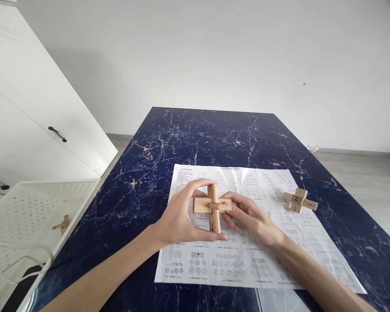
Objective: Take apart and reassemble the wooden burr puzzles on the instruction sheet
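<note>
Wooden cross [213, 207] inside left grip [178, 216] (right grip [251, 217] on end).

Three wooden pieces of one kind were counted: a first cross [213, 206] was held by one left hand [178, 216] and one right hand [251, 217]; a second cross [298, 200] was placed across the right edge of one printed sheet [266, 182], near its far corner; a third cross [65, 222] was seen within one perforated basket [35, 199]. Beneath the sheet, one dark blue table [195, 134] was counted
</note>
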The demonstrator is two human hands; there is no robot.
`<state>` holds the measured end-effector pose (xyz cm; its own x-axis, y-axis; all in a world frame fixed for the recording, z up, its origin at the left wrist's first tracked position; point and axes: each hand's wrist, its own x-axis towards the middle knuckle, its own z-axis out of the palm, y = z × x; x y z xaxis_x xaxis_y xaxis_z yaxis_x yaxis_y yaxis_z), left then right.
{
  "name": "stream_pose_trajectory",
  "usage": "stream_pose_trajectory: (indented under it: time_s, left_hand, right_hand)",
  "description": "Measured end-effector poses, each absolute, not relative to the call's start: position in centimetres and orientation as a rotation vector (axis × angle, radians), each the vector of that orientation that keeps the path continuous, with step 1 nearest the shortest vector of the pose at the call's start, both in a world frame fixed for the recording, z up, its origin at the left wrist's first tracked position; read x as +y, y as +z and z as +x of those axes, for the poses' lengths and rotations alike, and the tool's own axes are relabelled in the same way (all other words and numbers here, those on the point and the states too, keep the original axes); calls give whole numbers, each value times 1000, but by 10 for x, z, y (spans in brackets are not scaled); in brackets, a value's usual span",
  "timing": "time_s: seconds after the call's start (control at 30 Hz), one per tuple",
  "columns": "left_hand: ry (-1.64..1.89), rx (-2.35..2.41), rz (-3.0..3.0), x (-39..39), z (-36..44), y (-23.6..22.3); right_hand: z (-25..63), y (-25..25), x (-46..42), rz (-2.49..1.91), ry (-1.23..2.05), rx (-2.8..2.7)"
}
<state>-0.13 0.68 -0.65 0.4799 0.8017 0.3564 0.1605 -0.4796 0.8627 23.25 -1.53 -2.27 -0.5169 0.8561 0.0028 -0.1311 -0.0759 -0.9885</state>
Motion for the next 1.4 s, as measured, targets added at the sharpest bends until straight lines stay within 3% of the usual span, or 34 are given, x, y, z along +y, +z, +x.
stream_pose_trajectory:
  time_s: [0.57,1.1,1.4]
  left_hand:
    - [969,729,1860,3,1,1]
    - [937,690,1724,8,-4,3]
    - [884,700,1635,17,-7,-2]
  right_hand:
    - [237,-21,-14,-755,1969,-1296]
    - [236,-20,-16,-796,1746,-1456]
    - [230,-23,-15,-782,1806,-1317]
